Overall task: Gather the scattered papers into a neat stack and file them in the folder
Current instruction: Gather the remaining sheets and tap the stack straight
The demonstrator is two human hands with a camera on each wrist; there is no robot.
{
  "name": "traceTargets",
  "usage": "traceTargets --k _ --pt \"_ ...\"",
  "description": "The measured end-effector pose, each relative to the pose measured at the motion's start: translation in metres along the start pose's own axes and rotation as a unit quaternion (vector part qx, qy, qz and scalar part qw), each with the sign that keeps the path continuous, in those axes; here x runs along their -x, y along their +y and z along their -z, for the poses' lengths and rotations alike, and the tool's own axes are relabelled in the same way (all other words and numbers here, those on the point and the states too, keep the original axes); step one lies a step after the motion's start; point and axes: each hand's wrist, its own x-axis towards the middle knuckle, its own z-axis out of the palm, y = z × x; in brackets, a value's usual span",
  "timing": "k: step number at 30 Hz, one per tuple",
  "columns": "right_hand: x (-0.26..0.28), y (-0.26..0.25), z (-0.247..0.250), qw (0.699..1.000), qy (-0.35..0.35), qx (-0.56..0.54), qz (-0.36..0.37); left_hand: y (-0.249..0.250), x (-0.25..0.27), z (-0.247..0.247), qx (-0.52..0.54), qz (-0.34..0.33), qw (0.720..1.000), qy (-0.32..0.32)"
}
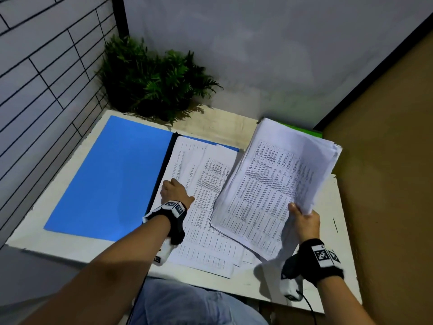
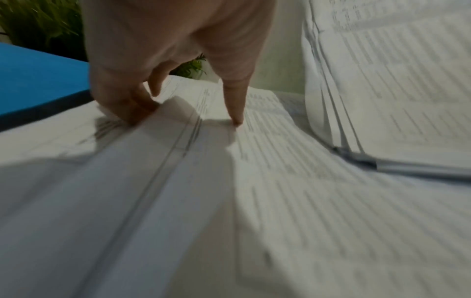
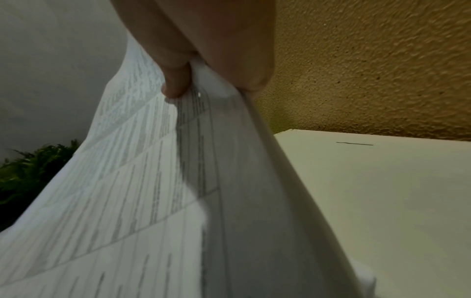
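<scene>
A blue folder (image 1: 110, 174) lies open on the white table (image 1: 328, 242), its spine running down the middle. Printed sheets (image 1: 203, 184) lie loosely overlapped on its right half and spill toward the front edge. My left hand (image 1: 173, 188) sits at their left edge by the spine. The bent fingers (image 2: 132, 113) are at the sheet edge and the thumb (image 2: 237, 117) presses on top. My right hand (image 1: 303, 219) pinches the near corner of a thick paper stack (image 1: 281, 184), tilted up above the table's right side; the thumb (image 3: 175, 84) lies on its top sheet.
A potted fern (image 1: 154, 85) stands at the back left corner against the wall. Something green (image 1: 297, 129) shows behind the lifted stack. A rough brown wall (image 1: 386, 160) borders the table's right side. Bare table (image 3: 382, 191) lies under my right hand.
</scene>
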Motion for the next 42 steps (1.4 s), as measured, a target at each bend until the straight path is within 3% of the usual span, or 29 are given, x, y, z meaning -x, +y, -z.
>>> traceTargets --k 3,5,6,8,11,13,16,21,24,28,32,35,40,42 --pt "0.000 0.003 0.002 1.000 0.000 0.002 -0.011 0.003 -0.008 0.001 0.136 0.009 0.985 -0.103" --pt "0.001 0.002 0.003 1.000 -0.003 -0.009 -0.026 -0.001 -0.007 0.000 0.218 0.014 0.958 -0.183" --pt "0.001 0.003 0.004 1.000 -0.004 -0.004 -0.018 -0.003 -0.004 -0.001 0.227 0.016 0.950 -0.213" --pt "0.001 0.002 0.006 0.999 -0.025 -0.011 -0.017 -0.006 0.003 -0.002 0.165 0.006 0.960 -0.225" --pt "-0.001 0.001 0.013 1.000 -0.016 0.004 -0.004 -0.003 0.013 0.017 0.088 -0.062 0.983 -0.146" --pt "-0.011 0.009 0.019 0.999 0.001 0.037 -0.001 -0.002 0.012 0.047 0.100 -0.096 0.987 -0.076" --pt "-0.038 0.033 0.033 0.999 0.024 0.046 0.007 -0.007 0.007 0.101 0.155 -0.151 0.976 -0.022" --pt "-0.066 0.047 0.044 0.997 0.031 0.075 0.019 -0.006 0.031 0.163 0.253 -0.175 0.950 0.050" --pt "-0.042 0.018 0.033 0.994 -0.003 0.097 0.059 -0.008 0.030 0.172 0.320 -0.180 0.930 0.036" --pt "-0.011 -0.033 0.014 0.990 -0.092 0.063 0.085 0.000 0.031 0.153 0.428 -0.132 0.894 -0.022" --pt "0.001 -0.064 -0.005 0.975 -0.173 0.028 0.141 0.038 0.051 0.126 0.487 -0.159 0.855 -0.082" --pt "0.015 -0.081 -0.010 0.968 -0.230 -0.055 0.080 0.062 0.067 0.113 0.471 -0.200 0.851 -0.116" --pt "0.023 -0.073 -0.008 0.920 -0.319 -0.225 0.047 0.078 0.085 0.103 0.464 -0.239 0.852 -0.047" --pt "0.021 -0.067 -0.009 0.938 -0.293 -0.164 0.086 0.077 0.089 0.102 0.459 -0.244 0.854 -0.021"
